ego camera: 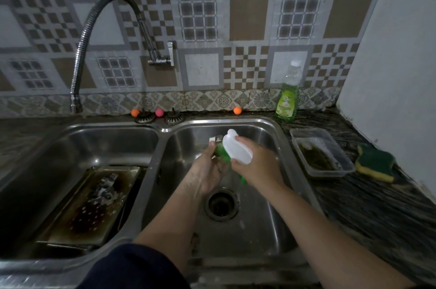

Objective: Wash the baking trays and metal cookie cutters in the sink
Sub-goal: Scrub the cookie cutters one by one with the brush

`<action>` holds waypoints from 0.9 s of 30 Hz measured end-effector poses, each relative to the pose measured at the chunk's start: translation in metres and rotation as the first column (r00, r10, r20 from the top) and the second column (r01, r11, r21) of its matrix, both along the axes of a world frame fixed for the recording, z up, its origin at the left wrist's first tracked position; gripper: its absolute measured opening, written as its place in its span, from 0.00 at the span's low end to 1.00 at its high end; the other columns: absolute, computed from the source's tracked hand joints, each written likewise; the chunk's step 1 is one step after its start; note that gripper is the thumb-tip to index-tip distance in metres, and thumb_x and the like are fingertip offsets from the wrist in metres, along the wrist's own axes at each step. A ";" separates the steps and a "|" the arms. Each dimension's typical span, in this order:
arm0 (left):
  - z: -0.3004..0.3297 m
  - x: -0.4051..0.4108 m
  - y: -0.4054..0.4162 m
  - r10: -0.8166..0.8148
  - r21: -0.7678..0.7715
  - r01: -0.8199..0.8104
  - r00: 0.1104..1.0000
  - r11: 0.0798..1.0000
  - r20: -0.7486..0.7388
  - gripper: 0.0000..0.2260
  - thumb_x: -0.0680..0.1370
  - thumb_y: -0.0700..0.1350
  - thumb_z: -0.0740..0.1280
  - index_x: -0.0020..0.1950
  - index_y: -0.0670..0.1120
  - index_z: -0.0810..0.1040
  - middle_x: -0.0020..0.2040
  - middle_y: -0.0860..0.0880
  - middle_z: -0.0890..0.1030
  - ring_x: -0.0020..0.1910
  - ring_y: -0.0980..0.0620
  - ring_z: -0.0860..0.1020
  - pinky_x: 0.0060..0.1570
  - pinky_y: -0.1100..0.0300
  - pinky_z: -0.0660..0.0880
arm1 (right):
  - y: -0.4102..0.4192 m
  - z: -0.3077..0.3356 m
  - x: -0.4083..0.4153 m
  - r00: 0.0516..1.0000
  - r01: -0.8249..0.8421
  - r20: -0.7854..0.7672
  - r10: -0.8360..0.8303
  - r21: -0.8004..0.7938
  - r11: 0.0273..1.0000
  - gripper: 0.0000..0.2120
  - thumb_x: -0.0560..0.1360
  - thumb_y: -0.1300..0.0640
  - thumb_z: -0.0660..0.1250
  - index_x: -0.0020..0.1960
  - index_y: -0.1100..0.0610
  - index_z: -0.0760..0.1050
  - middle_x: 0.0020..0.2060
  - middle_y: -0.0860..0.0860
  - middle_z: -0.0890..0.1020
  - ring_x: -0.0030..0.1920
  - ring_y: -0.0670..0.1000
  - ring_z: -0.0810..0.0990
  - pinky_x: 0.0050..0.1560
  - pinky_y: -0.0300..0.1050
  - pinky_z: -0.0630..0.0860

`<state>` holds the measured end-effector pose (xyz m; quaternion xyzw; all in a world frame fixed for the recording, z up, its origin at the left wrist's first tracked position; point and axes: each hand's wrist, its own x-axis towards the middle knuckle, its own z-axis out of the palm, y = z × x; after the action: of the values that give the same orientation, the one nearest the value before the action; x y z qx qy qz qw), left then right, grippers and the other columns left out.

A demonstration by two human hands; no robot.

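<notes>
Double steel sink (278, 128), right basin open around the drain (221, 205). Above it, right hand (256, 162) grips a white-handled green brush (237, 150) against a metal cookie cutter (217, 144), pinched by left hand (207, 173). Baking tray (94, 203) fills the left basin.

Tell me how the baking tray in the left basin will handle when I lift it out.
The baking tray looks like stiff metal, so it probably won't flex. Its surface is wet and greasy-dark, so likely slippery. It lies tilted against the left basin wall and may scrape or slide.
</notes>
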<state>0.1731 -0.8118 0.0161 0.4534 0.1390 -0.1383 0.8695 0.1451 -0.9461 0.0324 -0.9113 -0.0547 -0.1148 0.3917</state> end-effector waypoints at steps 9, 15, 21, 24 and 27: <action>0.004 -0.004 0.090 0.126 0.763 -0.442 0.890 0.471 0.438 0.15 0.69 0.46 0.77 0.52 0.42 0.81 0.42 0.50 0.82 0.35 0.59 0.78 0.34 0.75 0.71 | 0.046 0.027 0.008 0.996 -0.086 0.047 0.080 0.151 0.985 0.26 0.71 0.52 0.72 0.68 0.44 0.72 0.60 0.42 0.78 0.59 0.42 0.74 0.46 0.24 0.65; 0.015 -0.005 0.147 -0.210 0.893 -0.448 0.869 0.053 0.448 0.21 0.63 0.50 0.76 0.55 0.49 0.81 0.48 0.49 0.80 0.46 0.50 0.78 0.46 0.61 0.72 | 0.123 0.042 0.012 0.978 -0.202 0.040 0.207 -0.100 0.974 0.28 0.68 0.54 0.72 0.68 0.45 0.73 0.58 0.51 0.82 0.58 0.52 0.79 0.55 0.40 0.72; 0.006 -0.017 0.229 -0.199 0.900 -0.434 0.879 0.045 0.433 0.18 0.64 0.51 0.75 0.50 0.47 0.82 0.45 0.48 0.80 0.45 0.50 0.79 0.48 0.58 0.75 | 0.192 0.030 0.017 0.956 -0.287 0.019 0.294 -0.174 0.942 0.29 0.66 0.53 0.74 0.66 0.46 0.74 0.59 0.51 0.81 0.60 0.52 0.78 0.58 0.41 0.70; -0.010 -0.015 0.263 -0.162 0.915 -0.400 0.900 0.058 0.404 0.20 0.64 0.55 0.74 0.52 0.48 0.81 0.45 0.49 0.80 0.45 0.49 0.80 0.49 0.55 0.77 | 0.220 0.020 0.024 0.966 -0.241 0.041 0.256 -0.217 0.946 0.28 0.67 0.54 0.73 0.66 0.47 0.74 0.57 0.54 0.82 0.58 0.56 0.79 0.58 0.46 0.70; -0.036 -0.016 0.300 -0.095 0.971 -0.236 0.967 0.026 0.237 0.24 0.68 0.55 0.73 0.63 0.50 0.76 0.53 0.49 0.81 0.51 0.49 0.80 0.50 0.55 0.77 | 0.246 0.004 0.023 0.975 -0.213 0.020 0.221 -0.192 0.958 0.28 0.67 0.53 0.73 0.66 0.44 0.74 0.55 0.55 0.82 0.55 0.58 0.79 0.54 0.45 0.71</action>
<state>0.1575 -0.5118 -0.0200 0.9350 0.1140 0.0963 0.3219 0.1678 -0.7004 0.0366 -0.9303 -0.1729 -0.0840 0.3123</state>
